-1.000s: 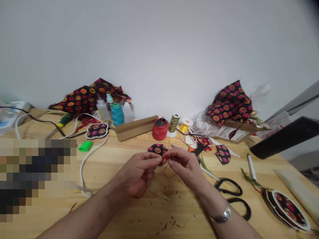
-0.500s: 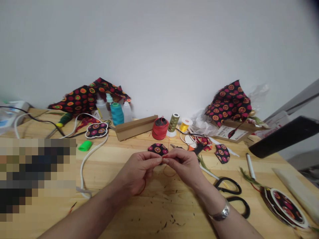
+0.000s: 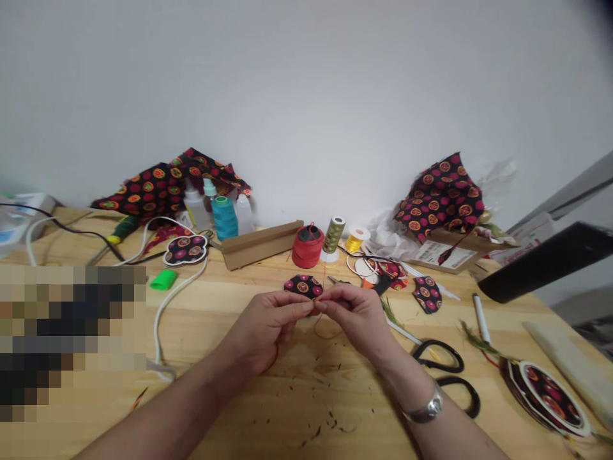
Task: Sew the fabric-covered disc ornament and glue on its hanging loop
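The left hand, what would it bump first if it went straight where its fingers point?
Probably the right hand: its fingertips meet or nearly meet the left hand, though depth is unclear.

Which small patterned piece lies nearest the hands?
The dark piece just beyond the fingertips, in front of the red spool; the others, like the white-edged flower-shaped one at left, lie farther off.

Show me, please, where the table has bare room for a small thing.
Bare wood shows between the white cord and the left hand. A smaller patch lies between the scissors and the round patterned piece. Crowded: the back, with bottles, spools and fabric.
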Available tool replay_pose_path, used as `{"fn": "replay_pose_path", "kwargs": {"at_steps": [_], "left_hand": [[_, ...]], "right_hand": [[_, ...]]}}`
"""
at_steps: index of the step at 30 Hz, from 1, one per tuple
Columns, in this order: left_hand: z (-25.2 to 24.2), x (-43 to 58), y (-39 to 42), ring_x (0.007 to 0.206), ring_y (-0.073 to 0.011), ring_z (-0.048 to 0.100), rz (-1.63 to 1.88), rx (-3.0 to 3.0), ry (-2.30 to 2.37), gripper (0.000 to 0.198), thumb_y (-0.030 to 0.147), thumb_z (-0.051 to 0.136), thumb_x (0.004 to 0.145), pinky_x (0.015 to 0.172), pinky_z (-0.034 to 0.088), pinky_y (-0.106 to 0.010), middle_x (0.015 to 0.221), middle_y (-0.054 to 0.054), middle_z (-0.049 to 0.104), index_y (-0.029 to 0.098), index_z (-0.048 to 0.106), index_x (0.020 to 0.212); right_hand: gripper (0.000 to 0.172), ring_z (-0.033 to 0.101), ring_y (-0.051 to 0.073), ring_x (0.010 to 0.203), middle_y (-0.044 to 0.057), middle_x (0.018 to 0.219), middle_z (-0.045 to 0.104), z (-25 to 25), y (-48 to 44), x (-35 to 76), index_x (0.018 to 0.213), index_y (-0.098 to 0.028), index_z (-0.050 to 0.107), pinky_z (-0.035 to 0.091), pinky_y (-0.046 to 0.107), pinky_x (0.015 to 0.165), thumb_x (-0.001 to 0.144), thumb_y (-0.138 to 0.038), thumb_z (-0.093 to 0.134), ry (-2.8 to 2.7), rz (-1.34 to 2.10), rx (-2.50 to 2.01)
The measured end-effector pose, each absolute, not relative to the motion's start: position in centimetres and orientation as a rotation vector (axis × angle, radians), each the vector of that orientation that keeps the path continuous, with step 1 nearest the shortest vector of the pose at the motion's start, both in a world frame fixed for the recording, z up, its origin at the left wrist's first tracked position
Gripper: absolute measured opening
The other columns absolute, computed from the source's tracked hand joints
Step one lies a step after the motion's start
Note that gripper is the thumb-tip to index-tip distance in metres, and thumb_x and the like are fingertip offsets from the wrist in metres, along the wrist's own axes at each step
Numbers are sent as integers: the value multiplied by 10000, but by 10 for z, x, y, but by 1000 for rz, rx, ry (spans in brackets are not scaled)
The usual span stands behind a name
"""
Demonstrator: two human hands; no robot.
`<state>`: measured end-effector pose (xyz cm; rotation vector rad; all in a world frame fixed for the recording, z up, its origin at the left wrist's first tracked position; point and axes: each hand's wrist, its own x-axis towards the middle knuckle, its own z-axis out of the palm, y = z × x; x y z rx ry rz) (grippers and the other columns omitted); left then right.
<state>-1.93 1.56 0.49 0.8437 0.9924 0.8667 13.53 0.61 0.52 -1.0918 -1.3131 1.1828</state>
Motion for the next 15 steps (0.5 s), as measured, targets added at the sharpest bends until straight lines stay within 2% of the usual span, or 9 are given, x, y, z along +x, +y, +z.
{"fn": "replay_pose_path", "kwargs": {"at_steps": [2,5,9,11,15], "left_hand": [[4,-20,15,381,-8,255,847,886,988,159,276,719,619,360,131,-176,667,-29,667,140,721,702],[4,-20,14,373,-15,250,841,964,991,154,300,696,652,357,131,-181,602,7,629,154,712,697],[10,-20,12,361,-32,225,836,1057,1065,165,329,677,668,346,117,-178,405,72,447,168,685,633],[13,-19,10,361,-39,229,828,1105,1114,168,335,668,673,342,125,-174,371,84,386,174,684,629],[19,-19,10,363,-45,260,824,1204,1179,169,336,651,687,343,161,-173,372,80,397,177,699,657]], "right_hand": [[54,616,119,578,5,598,670,6,6,135,649,-162,659,486,220,573,670,-203,688,-1285,1228,-1081],[97,590,112,545,-3,576,650,7,5,135,645,-155,633,464,215,531,670,-233,685,-1273,1253,-1097],[125,527,85,507,-12,577,625,8,4,134,655,-148,617,403,192,484,699,-259,654,-1325,1195,-1148],[133,513,80,515,-10,589,620,8,3,134,663,-144,608,390,189,491,714,-263,637,-1341,1191,-1147],[135,506,81,521,-7,601,620,9,2,132,667,-148,590,384,189,500,721,-268,621,-1315,1212,-1143]]}}
